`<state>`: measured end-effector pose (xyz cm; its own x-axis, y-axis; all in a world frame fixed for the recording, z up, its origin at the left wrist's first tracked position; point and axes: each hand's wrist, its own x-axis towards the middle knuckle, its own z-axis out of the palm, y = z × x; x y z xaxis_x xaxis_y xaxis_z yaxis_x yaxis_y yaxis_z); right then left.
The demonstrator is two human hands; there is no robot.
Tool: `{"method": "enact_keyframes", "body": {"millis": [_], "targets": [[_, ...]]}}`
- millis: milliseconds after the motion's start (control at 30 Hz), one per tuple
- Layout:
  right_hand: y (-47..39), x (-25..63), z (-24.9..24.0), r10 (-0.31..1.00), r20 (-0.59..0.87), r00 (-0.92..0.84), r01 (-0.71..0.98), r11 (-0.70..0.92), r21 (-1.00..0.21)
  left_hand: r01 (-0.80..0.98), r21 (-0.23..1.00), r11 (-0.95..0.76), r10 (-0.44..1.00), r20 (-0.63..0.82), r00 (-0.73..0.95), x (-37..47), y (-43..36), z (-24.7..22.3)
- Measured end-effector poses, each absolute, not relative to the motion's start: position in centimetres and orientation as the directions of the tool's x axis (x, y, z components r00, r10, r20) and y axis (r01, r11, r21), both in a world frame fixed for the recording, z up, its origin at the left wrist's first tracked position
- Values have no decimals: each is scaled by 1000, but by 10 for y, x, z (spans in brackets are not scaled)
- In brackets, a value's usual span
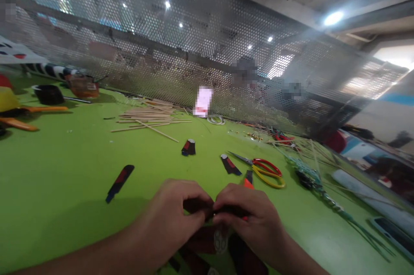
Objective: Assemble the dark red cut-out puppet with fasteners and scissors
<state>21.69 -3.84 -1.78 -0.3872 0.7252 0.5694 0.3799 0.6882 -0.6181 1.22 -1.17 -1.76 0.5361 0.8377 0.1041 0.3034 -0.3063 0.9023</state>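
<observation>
Dark piece (236,210) between left hand (179,206) and right hand (254,210), within both hands' pinch grip

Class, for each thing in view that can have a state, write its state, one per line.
Left hand: fingers pinched together
Right hand: fingers pinched together
Dark patterned piece: between the hands, partly hidden
Loose cut-outs: lying apart
Scissors: flat, blades apparently closed
Orange-handled tool: handles apart
Sticks: loosely piled
Phone: flat, screen dark
Ceiling light: lit

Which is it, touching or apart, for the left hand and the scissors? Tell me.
Apart. The head view shows it: the left hand is clear of the scissors, with bare green table between them.
</observation>
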Motion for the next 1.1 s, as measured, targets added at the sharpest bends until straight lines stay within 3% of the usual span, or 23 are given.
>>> {"method": "enact_keyframes", "body": {"millis": [367,833,1000,1100], "targets": [[-43,214,-20,746,565,-352,514,658,-550,290,892,-346,825,142,547,12,-11,-16],[-47,213,-26,767,573,-287,519,628,-580,218,936,-276,858,138,495,12,-13,-18],[-42,212,-20,819,526,-228,447,568,-691,212,970,-123,876,5,483,13,-8,-13],[-38,213,-15,865,462,-198,390,502,-772,157,983,-90,876,3,483,13,-7,-12]]}}
